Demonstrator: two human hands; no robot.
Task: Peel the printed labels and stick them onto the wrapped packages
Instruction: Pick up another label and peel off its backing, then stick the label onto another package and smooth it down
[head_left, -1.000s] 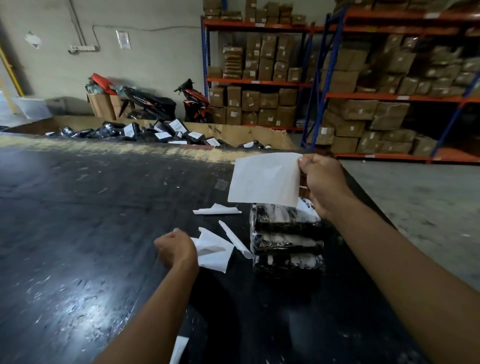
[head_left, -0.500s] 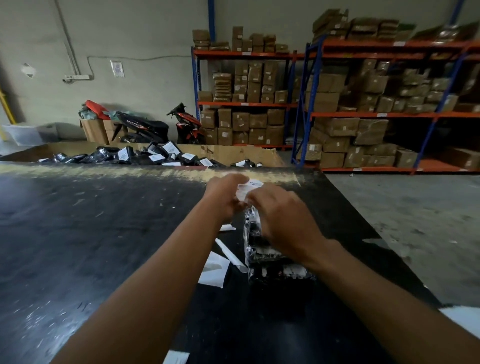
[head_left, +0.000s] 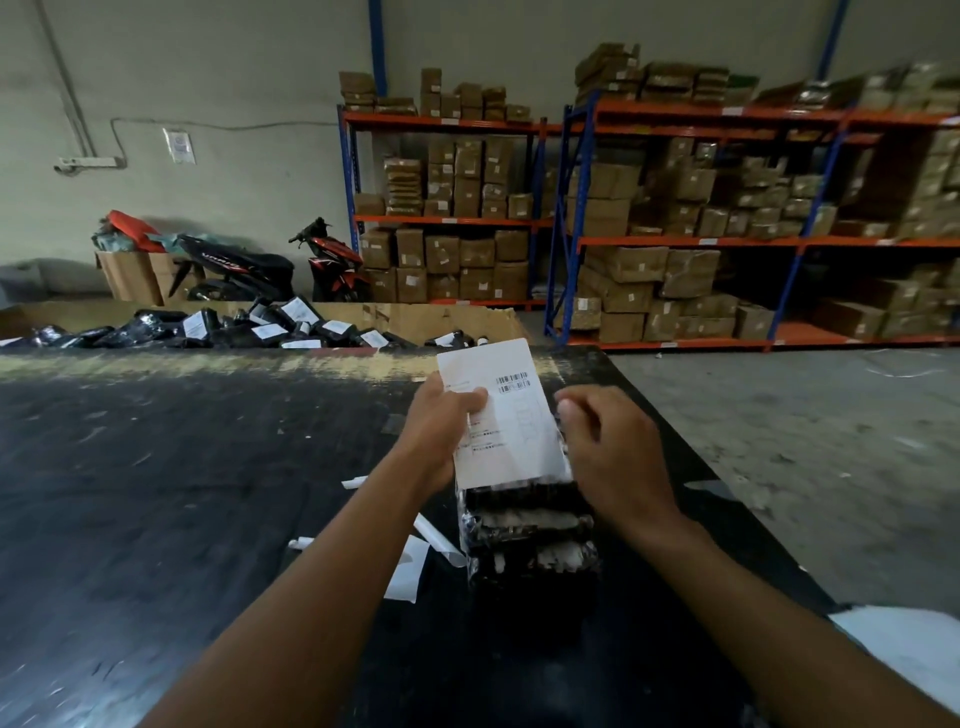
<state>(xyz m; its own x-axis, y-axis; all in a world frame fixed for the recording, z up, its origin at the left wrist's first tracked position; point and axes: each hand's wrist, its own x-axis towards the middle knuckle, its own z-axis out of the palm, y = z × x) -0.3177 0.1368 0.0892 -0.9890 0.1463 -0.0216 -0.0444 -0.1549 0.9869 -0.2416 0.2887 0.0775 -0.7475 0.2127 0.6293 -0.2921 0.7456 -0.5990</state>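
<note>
White barcoded label (head_left: 511, 415), black packages (head_left: 527, 525)

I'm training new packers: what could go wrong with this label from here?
The white barcode label is gripped at its left edge by the left hand. Laid unevenly on the stack of black wrapped packages, it may crease or sit crooked. The white backing scraps beside it could catch a sticky edge.

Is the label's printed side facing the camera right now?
Yes, a barcode and lines of print show on the face of the label, which the left hand pinches with its thumb on the front.
</note>
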